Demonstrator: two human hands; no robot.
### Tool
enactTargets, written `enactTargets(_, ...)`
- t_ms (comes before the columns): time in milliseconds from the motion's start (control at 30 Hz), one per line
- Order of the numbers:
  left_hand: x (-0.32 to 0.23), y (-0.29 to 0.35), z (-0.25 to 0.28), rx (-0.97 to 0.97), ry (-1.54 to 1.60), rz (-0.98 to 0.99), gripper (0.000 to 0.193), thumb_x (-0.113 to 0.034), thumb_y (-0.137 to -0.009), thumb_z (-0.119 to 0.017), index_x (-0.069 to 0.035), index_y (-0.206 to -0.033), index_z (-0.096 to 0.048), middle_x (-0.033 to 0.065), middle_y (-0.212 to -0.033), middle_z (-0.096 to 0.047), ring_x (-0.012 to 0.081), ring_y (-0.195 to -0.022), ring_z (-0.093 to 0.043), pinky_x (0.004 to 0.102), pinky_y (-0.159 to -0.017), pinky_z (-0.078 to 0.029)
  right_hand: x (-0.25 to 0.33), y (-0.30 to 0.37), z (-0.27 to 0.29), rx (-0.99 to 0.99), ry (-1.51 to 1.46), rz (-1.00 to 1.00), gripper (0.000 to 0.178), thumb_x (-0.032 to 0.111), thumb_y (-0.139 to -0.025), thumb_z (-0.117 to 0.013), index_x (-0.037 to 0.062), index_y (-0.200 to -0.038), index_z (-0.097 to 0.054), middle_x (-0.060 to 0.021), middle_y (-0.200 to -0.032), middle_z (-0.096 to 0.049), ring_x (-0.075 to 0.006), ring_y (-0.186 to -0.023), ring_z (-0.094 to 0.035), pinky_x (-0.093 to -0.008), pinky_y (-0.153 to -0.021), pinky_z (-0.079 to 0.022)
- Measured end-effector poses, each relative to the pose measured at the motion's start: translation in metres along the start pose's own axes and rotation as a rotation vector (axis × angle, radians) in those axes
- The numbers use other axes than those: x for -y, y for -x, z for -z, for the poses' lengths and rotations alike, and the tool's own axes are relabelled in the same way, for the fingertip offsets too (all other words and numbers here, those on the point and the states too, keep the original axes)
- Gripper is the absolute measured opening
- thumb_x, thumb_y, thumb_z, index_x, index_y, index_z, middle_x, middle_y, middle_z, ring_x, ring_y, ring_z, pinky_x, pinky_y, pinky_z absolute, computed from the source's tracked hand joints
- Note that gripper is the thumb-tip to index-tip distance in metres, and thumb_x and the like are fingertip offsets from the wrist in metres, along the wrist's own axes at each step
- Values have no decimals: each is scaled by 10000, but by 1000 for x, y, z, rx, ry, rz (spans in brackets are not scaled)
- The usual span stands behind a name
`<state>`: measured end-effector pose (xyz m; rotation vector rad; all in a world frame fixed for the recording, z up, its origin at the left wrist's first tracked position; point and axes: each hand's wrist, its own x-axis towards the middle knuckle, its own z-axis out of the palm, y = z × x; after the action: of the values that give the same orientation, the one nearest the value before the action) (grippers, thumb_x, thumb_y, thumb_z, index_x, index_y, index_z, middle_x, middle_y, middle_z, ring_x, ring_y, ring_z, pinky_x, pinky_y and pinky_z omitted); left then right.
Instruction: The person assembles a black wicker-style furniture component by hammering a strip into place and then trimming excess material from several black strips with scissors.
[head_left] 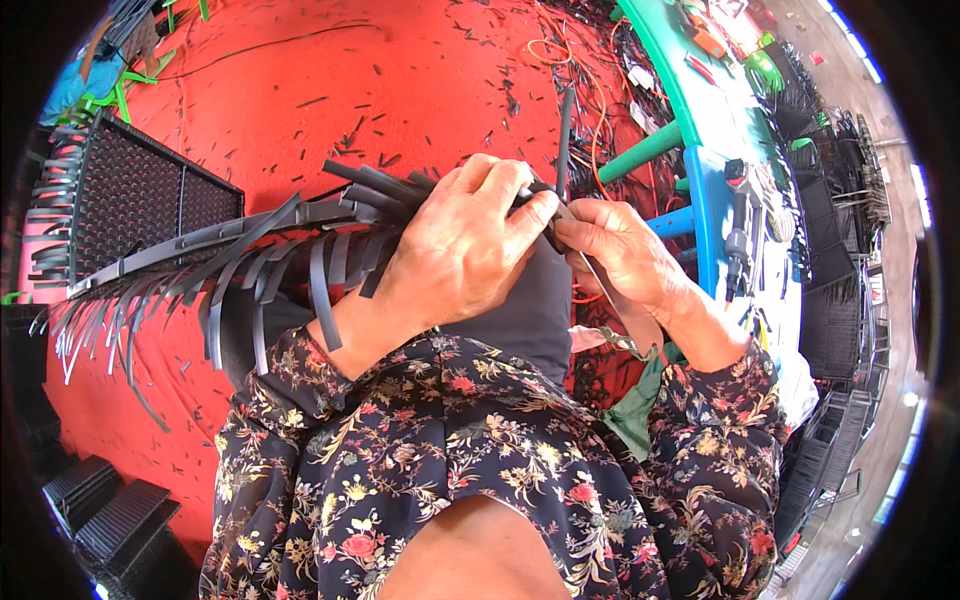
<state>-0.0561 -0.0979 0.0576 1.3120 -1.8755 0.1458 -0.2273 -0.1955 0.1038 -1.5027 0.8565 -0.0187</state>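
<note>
Across my lap lies a dark woven rattan frame piece [215,240], with many loose flat black strips hanging from its lower edge. My left hand [465,240] is closed over its right end, its thumb and fingers pressed on the black strips [375,190] gathered there. Close beside it, my right hand [635,255] pinches a thin grey flat strip [598,275] between thumb and forefinger. One dark strip [565,140] stands upright just beyond the fingertips. Exactly where the strips cross is hidden by my fingers.
A woven black panel [135,205] stands at the left. On the right, a blue and green table [705,215] carries a dark power tool [738,235]. Strip scraps and an orange cord [600,140] lie on the red floor [290,85]. Black woven pieces [115,505] sit lower left.
</note>
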Motion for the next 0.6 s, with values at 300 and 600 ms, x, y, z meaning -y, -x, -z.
enactTargets(300, -2, -13, 6, -78, 199, 277, 235, -12, -719, -660, -27, -923, -545, 125, -828, -540, 316, -772, -572, 395, -671, -478, -1, 0, 0, 4, -110, -82, 257, 255, -915, -546, 32, -789, -559, 25, -573, -452, -67, -484, -433, -234, -440, -341)
enactTargets(600, -1, -19, 5, -14, 97, 239, 336, -8, -675, -689, -8, -977, -543, 134, -844, -532, 304, -791, -575, 365, -689, -483, 12, -1, -2, -250, 571, 135, 400, 334, -730, -736, -34, -753, -583, -112, -621, -564, -166, -619, -567, -345, -578, -452)
